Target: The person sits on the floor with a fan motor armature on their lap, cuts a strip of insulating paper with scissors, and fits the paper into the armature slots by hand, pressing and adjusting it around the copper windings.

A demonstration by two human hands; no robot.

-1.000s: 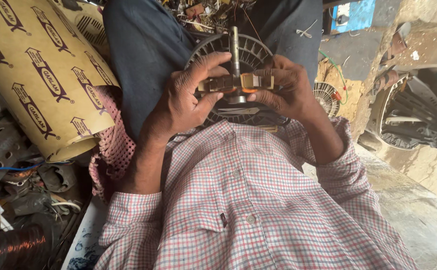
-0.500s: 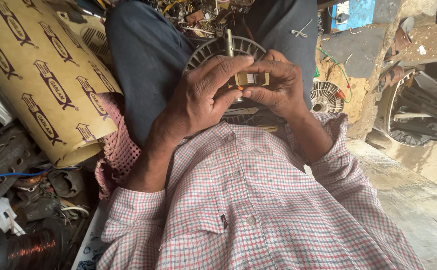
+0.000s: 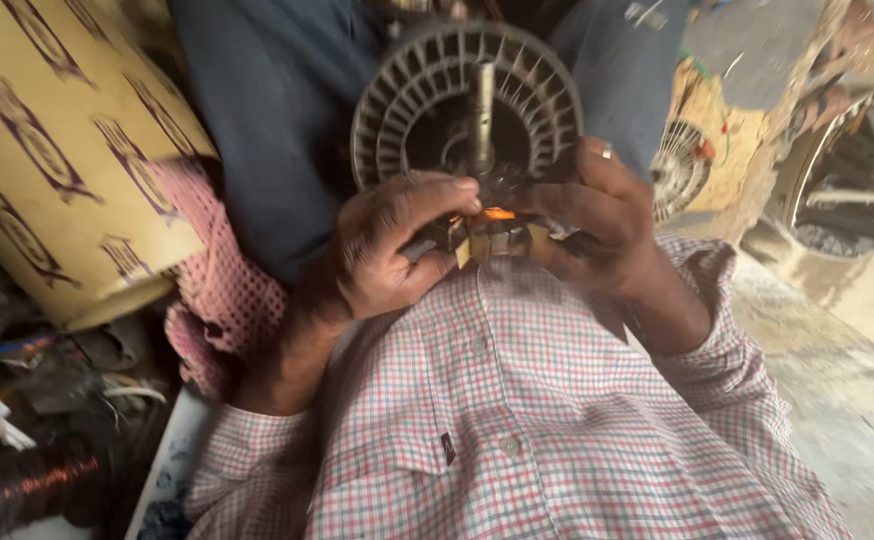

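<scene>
My left hand (image 3: 387, 250) and my right hand (image 3: 597, 215) both grip a small wound motor core (image 3: 487, 235) with copper wire and yellowish paper strips, held close to my checked shirt. My left thumb and forefinger press on its top edge. My right hand, a ring on one finger, wraps its right side. Just behind the core stands a round finned metal motor part (image 3: 427, 90) with a steel shaft (image 3: 483, 110) up its middle, resting on my lap in blue trousers (image 3: 257, 100).
A big yellow patterned paper roll (image 3: 57, 170) lies at the left with a pink mesh cloth (image 3: 217, 290) beside it. A copper wire spool (image 3: 47, 480) and loose cables sit at bottom left. Another finned part (image 3: 677, 170) and metal scrap lie at the right.
My hands have brought the core down and nearer to my chest, and the finned part now shows more fully behind them. My left fingers have shifted onto the core's top.
</scene>
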